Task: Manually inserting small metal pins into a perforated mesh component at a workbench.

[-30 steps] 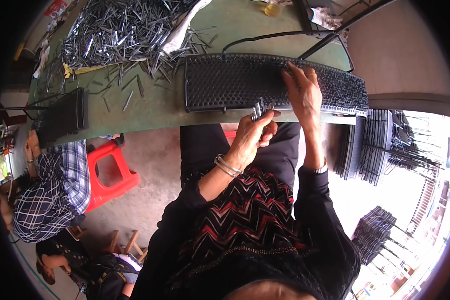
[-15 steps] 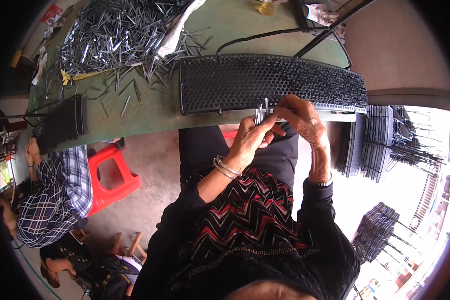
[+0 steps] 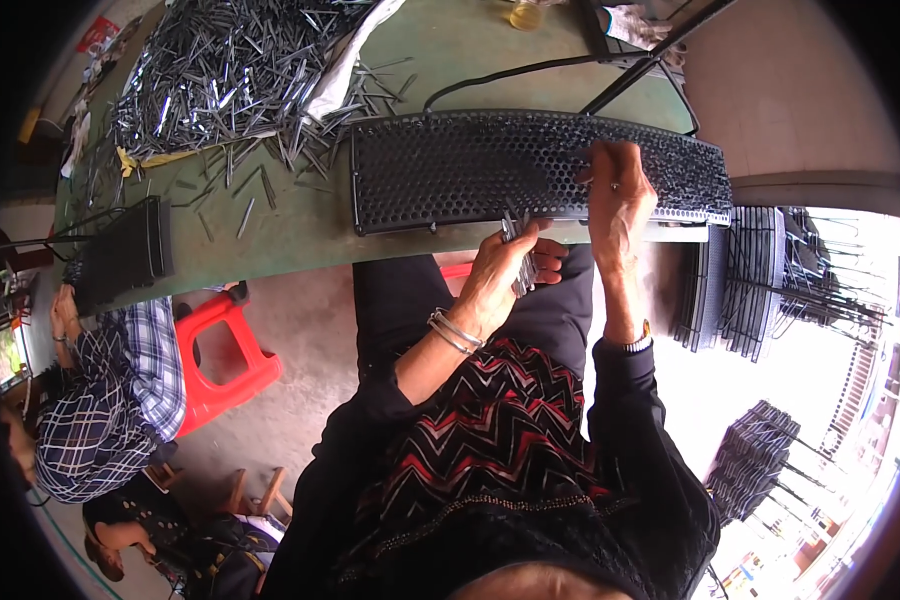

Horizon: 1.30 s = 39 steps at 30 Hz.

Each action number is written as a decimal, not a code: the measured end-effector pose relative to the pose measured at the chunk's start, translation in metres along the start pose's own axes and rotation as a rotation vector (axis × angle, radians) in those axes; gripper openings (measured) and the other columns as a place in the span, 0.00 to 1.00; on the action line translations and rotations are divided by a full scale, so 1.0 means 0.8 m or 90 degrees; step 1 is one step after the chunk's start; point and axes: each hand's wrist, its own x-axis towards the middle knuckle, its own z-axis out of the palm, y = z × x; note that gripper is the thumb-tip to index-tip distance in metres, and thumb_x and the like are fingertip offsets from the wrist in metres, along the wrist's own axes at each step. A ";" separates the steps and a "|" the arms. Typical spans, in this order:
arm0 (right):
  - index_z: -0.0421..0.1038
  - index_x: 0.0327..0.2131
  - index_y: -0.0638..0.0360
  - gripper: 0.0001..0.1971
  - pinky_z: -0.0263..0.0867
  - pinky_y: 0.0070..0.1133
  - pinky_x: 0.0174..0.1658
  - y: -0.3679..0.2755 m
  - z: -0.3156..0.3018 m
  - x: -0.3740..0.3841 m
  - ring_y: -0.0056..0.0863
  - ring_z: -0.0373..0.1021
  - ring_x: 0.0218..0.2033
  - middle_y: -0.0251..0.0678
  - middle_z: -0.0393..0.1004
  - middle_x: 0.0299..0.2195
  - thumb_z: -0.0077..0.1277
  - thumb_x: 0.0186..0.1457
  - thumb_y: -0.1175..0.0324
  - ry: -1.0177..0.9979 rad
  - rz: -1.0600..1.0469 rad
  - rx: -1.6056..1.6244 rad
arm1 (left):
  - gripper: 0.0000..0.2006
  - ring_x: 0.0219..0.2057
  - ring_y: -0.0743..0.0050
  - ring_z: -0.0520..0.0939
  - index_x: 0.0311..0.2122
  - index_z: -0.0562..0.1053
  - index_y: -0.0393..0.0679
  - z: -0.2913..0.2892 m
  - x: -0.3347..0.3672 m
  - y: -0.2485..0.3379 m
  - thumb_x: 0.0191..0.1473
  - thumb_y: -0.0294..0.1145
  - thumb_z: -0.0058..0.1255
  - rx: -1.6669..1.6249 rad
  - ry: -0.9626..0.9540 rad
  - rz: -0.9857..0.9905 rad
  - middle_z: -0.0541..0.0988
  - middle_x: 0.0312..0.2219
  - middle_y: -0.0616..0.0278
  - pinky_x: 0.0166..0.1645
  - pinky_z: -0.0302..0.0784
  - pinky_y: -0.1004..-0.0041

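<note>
A long black rack [image 3: 430,175] with a honeycomb of round holes lies along the near edge of the green table. Thin dark pieces stand in many holes on its right part, while the left part shows bare holes. My left hand [image 3: 495,272] is closed around a bundle of slim metal pieces [image 3: 517,240], just below the rack's near edge. Over the rack's right half, my right hand [image 3: 622,200] has its fingers pinched together, pointing down at the holes. Whatever sits between those fingertips is too small and hidden to make out.
A large heap of similar metal pieces [image 3: 230,80] spreads over the far left of the table [image 3: 300,225]. Stacked black racks [image 3: 740,285] stand at the right. A red stool [image 3: 225,365] and other people [image 3: 120,400] are at the left. A glove [image 3: 635,25] lies far right.
My right hand has left the bundle in my left hand and moved up and right over the rack. My left hand stays near the rack's edge, bundle tilted a little.
</note>
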 end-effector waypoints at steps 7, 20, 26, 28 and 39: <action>0.70 0.34 0.61 0.03 0.64 0.19 0.23 0.027 0.016 0.001 0.21 0.71 0.19 0.37 0.73 0.22 0.48 0.57 0.73 -0.009 -0.093 -0.144 | 0.15 0.22 0.78 0.75 0.44 0.73 0.40 -0.011 -0.001 -0.003 0.60 0.41 0.47 -0.002 0.015 -0.009 0.79 0.28 0.56 0.25 0.73 0.76; 0.75 0.30 0.53 0.02 0.65 0.26 0.30 0.012 0.012 0.013 0.33 0.69 0.26 0.34 0.70 0.27 0.56 0.50 0.70 -0.055 -0.164 -0.215 | 0.17 0.19 0.88 0.64 0.46 0.73 0.37 -0.009 -0.012 0.004 0.59 0.40 0.50 -0.027 -0.024 -0.025 0.68 0.20 0.70 0.21 0.58 0.85; 0.76 0.32 0.51 0.06 0.66 0.29 0.33 0.017 0.005 0.029 0.37 0.71 0.30 0.36 0.71 0.29 0.55 0.51 0.63 -0.102 -0.136 -0.269 | 0.16 0.20 0.86 0.67 0.44 0.74 0.35 0.000 -0.019 0.006 0.58 0.38 0.51 0.019 -0.029 -0.028 0.74 0.23 0.65 0.21 0.59 0.84; 0.76 0.32 0.51 0.06 0.66 0.29 0.34 0.018 0.007 0.030 0.38 0.71 0.30 0.36 0.71 0.29 0.55 0.51 0.63 -0.117 -0.152 -0.274 | 0.15 0.21 0.85 0.69 0.44 0.74 0.35 0.000 -0.019 0.003 0.58 0.37 0.51 0.022 -0.028 -0.032 0.76 0.25 0.61 0.21 0.60 0.84; 0.76 0.32 0.52 0.07 0.66 0.31 0.34 0.013 0.005 0.025 0.39 0.71 0.31 0.37 0.71 0.29 0.54 0.52 0.63 -0.128 -0.173 -0.263 | 0.15 0.25 0.82 0.73 0.45 0.73 0.34 -0.002 -0.018 -0.007 0.59 0.35 0.49 -0.049 -0.043 -0.021 0.76 0.28 0.59 0.26 0.68 0.81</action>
